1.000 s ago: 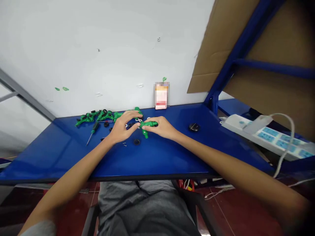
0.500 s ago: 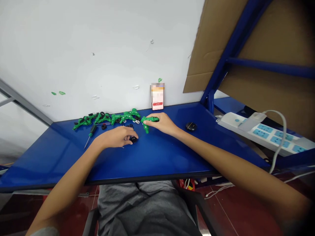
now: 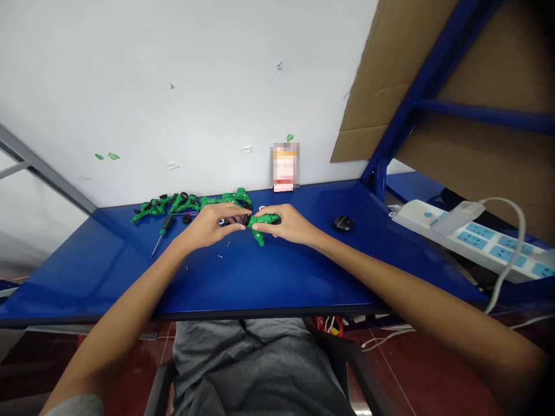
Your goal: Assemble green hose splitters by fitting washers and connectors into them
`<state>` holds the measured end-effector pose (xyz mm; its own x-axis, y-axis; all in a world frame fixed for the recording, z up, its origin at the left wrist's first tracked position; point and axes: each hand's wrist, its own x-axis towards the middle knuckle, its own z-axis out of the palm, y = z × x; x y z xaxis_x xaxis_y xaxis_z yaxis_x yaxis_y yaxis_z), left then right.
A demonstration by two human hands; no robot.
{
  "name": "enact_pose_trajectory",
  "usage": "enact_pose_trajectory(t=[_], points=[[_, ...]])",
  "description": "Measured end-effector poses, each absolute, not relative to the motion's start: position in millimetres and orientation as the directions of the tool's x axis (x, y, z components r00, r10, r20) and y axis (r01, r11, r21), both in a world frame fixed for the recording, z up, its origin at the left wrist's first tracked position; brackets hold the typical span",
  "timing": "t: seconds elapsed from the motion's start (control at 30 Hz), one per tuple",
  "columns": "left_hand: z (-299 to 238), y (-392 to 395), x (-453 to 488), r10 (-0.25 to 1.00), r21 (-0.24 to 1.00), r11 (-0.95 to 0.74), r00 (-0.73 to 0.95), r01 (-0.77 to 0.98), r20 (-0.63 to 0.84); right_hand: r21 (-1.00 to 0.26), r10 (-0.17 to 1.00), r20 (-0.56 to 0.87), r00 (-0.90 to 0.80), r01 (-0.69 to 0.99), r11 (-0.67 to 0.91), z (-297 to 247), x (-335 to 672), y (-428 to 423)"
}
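One fitting (image 3: 262, 219) well inside table edge (image 3: 269, 313)

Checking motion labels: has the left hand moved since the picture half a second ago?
Yes: the left hand has moved toward the lit screen at the wall, up to the green fitting.

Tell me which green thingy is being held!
The forked green piece in the right hand, with the left hand at one end; the other green pieces lie near the wall.
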<state>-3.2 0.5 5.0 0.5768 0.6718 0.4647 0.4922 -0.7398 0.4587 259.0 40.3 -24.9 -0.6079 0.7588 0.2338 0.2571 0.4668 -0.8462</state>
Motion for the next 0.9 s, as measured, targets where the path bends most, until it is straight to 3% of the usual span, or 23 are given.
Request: enact_pose_trajectory(t=[0.17, 0.43, 0.63, 0.8, 0.9], points=[[0, 1, -2, 0.606, 0.426, -0.795, 0.588, 0.432, 0.536, -0.855, 0.745, 0.222, -0.629, 0.241, 0.459, -20, 262, 40], [-2, 0, 7, 0.684, 0.639, -0.716, 0.470, 0.282, 0.558, -0.915, 0.749, 0.198, -0.632, 0.155, 0.373, -18, 262, 38], [-8, 2, 8, 0.817, 0.797, -0.553, 0.345, 0.242, 0.462, -0.908, 0.743, 0.218, -0.633, 0.146, 0.391, -19, 262, 38], [-1, -1, 5, 0.763, 0.714, -0.621, 0.459, 0.323, 0.455, -0.910, 0.750, 0.209, -0.628, 0.157, 0.384, -22, 263, 41], [-1, -2, 8, 0.741, 0.732, -0.635, 0.462, 0.248, 0.487, -0.913, 0.743, 0.200, -0.638, 0.154, 0.378, -23, 262, 43]])
